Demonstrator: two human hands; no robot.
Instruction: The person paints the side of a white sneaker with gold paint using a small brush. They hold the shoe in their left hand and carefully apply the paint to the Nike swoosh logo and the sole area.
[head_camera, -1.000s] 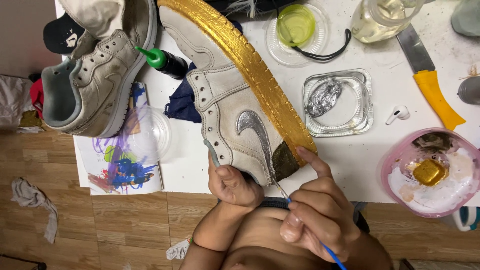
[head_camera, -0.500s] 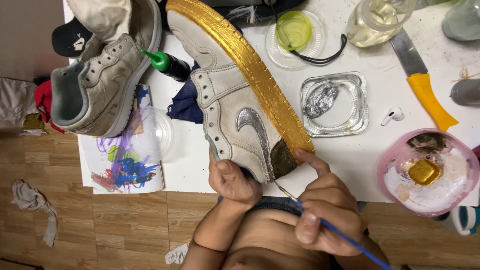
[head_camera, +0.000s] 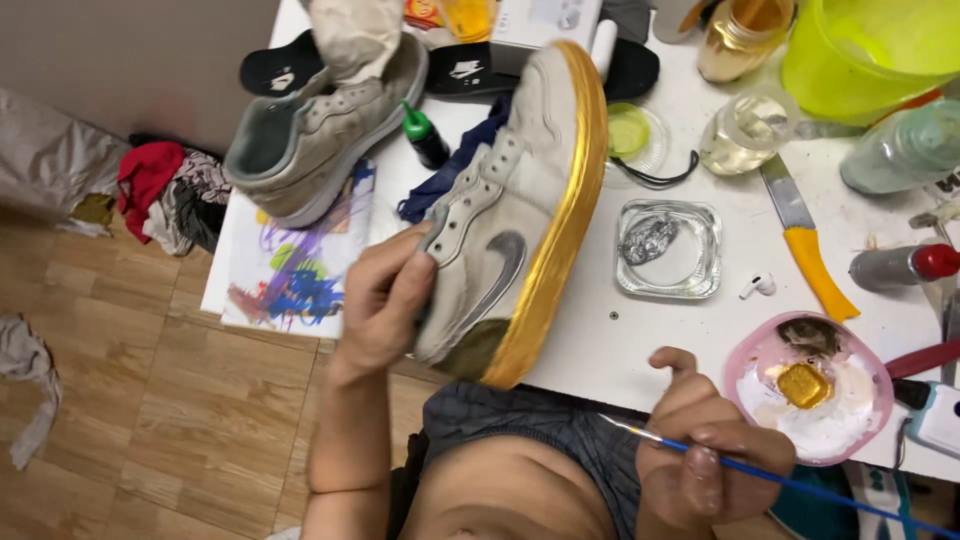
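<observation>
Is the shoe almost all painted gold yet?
The sole edge of the held sneaker looks gold all along the side that shows. The left hand grips that shoe at its heel, and the right hand holds a thin paintbrush beside the pink dish with gold paint. The heel patch looks only partly covered, and the second sneaker shows no gold.

Home craft corner: cluttered white table with paint dish, jars, sneakers, wood-look floor, clothes heap.
</observation>
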